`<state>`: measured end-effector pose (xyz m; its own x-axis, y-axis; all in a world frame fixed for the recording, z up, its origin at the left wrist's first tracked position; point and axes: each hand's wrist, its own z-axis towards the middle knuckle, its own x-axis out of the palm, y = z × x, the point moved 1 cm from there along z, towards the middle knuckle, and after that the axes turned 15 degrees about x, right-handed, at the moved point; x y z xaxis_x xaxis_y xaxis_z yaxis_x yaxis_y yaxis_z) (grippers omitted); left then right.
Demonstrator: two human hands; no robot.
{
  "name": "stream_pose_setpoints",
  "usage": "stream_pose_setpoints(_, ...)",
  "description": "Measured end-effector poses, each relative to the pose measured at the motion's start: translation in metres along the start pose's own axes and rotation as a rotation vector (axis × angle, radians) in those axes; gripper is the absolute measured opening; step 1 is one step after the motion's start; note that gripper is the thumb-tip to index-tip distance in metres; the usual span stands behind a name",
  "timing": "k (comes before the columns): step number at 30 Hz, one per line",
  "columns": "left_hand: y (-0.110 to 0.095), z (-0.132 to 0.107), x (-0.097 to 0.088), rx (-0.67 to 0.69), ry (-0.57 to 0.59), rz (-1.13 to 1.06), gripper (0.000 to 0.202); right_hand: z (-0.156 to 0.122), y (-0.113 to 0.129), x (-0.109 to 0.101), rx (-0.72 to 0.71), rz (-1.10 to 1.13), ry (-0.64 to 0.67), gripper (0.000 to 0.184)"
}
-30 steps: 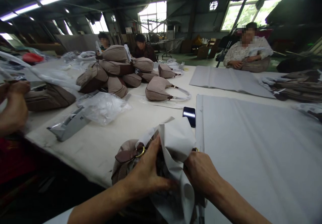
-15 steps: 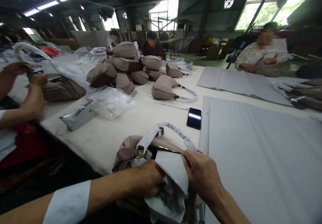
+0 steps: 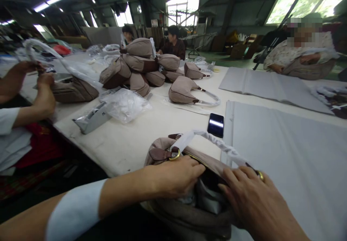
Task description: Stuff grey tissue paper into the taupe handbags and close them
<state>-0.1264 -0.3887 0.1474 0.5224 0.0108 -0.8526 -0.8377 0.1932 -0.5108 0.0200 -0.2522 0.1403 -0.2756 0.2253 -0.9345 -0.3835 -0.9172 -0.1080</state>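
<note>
A: Where's the bag at?
B: Handbag (image 3: 187, 219) is at the near edge of the worktop (image 3: 121, 143), right in front of me. Zip (image 3: 195, 158) is undone, mouth open. Grey paper (image 3: 208, 197) sits crumpled inside.
A: Hands?
B: Left hand (image 3: 173, 176) lies across the rim by the brass ring (image 3: 175, 156), fingers together. Right hand (image 3: 252, 197) is on the other side of the opening, fingers spread. Both are on the bag; can't tell if either is gripping.
A: Done vs left?
B: Paper's in, zip not closed. Strap (image 3: 214, 141) is wrapped in white film, arched above the mouth.
A: Others?
B: Heap of bags (image 3: 138, 67) mid-worktop, single bag (image 3: 181, 91) beside it. Grey sheets (image 3: 282, 161) lie flat to my right, phone (image 3: 216, 125) just past my bag. Clear plastic bag (image 3: 124, 105) and tape dispenser (image 3: 92, 118) to my left. Neighbour's hands (image 3: 40, 85) are busy on another bag (image 3: 76, 91).
</note>
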Motion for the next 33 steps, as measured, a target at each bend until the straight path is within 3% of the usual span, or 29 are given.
stream_pose_setpoints(3,0.002,-0.018,-0.022,-0.169,-0.200,-0.162,0.035,0.013,0.023,-0.022,-0.078,0.010,-0.040,0.032)
stream_pose_setpoints(5,0.005,-0.028,-0.026,-0.294,-0.405,-0.397,0.038,0.029,0.057,-0.028,-0.144,0.142,0.129,0.030)
stream_pose_setpoints(7,0.008,-0.034,-0.023,-0.383,-0.576,-0.634,0.043,0.046,0.094,-0.021,-0.244,0.304,0.405,0.027)
stream_pose_setpoints(8,0.011,-0.036,-0.020,-0.407,-0.644,-0.709,0.046,0.054,0.109,-0.015,-0.259,0.374,0.484,0.032)
stream_pose_setpoints(11,0.020,-0.041,-0.014,-0.388,-0.731,-0.790,0.050,0.067,0.131,0.010,-0.248,0.423,0.575,0.040)
stream_pose_setpoints(14,0.030,-0.049,-0.016,-0.327,-0.724,-0.820,0.055,0.062,0.124,0.021,-0.313,0.329,0.653,0.021)
stream_pose_setpoints(18,0.036,-0.061,-0.027,-0.379,-0.680,-0.719,0.054,0.040,0.081,0.009,-0.292,0.305,0.671,0.013)
stream_pose_setpoints(21,0.031,-0.063,-0.032,-0.395,-0.508,-0.412,0.042,0.028,0.047,-0.005,-0.183,0.341,0.618,0.013)
stream_pose_setpoints(24,0.024,-0.053,-0.028,-0.330,-0.287,-0.224,0.027,0.025,0.038,-0.013,-0.128,0.441,0.409,0.029)
stream_pose_setpoints(26,0.023,-0.044,-0.022,-0.394,-0.364,-0.418,0.027,0.027,0.049,-0.012,-0.177,0.499,0.287,0.056)
stream_pose_setpoints(28,0.027,-0.036,-0.017,-0.541,-0.580,-0.822,0.030,0.029,0.064,-0.007,-0.236,0.510,0.269,0.084)
stream_pose_setpoints(29,0.029,-0.034,-0.015,-0.606,-0.684,-1.005,0.029,0.030,0.070,-0.003,-0.260,0.492,0.304,0.088)
stream_pose_setpoints(31,0.035,-0.033,-0.015,-0.649,-0.797,-1.134,0.025,0.029,0.073,0.004,-0.295,0.417,0.397,0.062)
stream_pose_setpoints(33,0.039,-0.037,-0.016,-0.572,-0.718,-0.938,0.024,0.025,0.065,0.007,-0.301,0.292,0.470,0.025)
